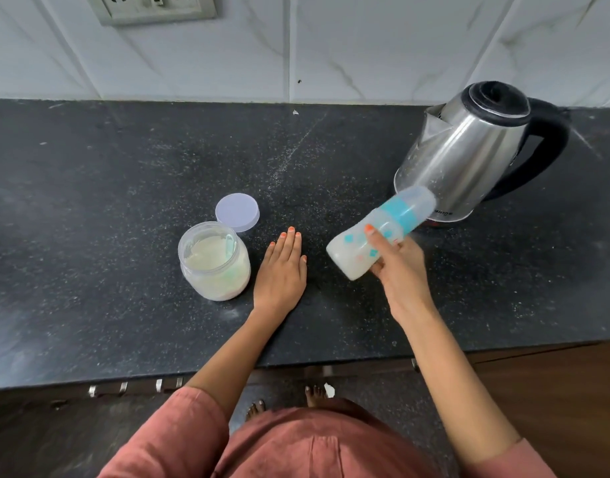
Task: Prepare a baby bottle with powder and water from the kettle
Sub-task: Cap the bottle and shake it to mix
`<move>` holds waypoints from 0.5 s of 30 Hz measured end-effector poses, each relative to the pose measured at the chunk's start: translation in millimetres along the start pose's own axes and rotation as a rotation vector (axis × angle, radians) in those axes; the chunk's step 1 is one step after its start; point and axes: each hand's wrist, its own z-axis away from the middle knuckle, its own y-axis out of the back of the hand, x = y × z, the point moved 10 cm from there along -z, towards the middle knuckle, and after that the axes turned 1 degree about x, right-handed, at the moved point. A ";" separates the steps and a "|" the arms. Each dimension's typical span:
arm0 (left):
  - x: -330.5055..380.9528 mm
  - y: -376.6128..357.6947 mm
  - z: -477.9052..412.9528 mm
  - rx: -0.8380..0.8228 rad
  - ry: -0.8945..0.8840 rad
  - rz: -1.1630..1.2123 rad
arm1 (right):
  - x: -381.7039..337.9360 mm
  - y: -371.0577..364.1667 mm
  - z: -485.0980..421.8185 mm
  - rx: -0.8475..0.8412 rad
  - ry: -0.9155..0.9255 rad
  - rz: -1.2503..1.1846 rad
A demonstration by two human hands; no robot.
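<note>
Dark speckled worktop under a white tiled wall, with the bottle in the air near the kettle.

Head view: the right hand is closed round the capped bottle, milky inside, blurred and tilted, its long axis running from the base near the hand up to the cap just in front of the kettle. The left hand lies flat and empty on the worktop, left of the bottle, just beside the open powder jar; the lid lies behind the jar. Shaking to mix looks like the step in hand.

Teal-banded milky bottle, steel-and-black kettle, speckled black counter
</note>
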 end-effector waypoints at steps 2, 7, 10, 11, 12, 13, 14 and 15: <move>-1.0 -1.5 0.0 -0.009 0.001 -0.002 | 12.7 -15.2 11.5 -0.160 -0.020 0.249; -0.7 -0.5 -0.1 0.000 0.002 -0.004 | 11.2 -5.9 6.5 -0.100 -0.046 0.098; 0.3 0.2 -0.2 0.005 -0.003 -0.008 | 6.8 8.7 -4.8 0.048 -0.045 -0.137; 0.2 -0.1 -0.1 0.004 -0.003 -0.008 | 8.1 7.2 -3.4 0.035 -0.044 -0.086; -0.5 -0.6 0.0 0.001 -0.002 -0.006 | 11.1 1.8 0.4 -0.011 -0.052 0.015; -1.1 -1.3 -0.1 -0.004 -0.002 -0.005 | 16.0 -5.1 6.7 -0.083 -0.068 0.141; -1.2 -1.8 -0.2 -0.007 -0.002 -0.006 | 21.4 -10.6 13.4 -0.160 -0.077 0.258; -1.1 -1.9 -0.4 -0.007 -0.001 -0.007 | 24.0 -13.6 18.0 -0.213 -0.075 0.339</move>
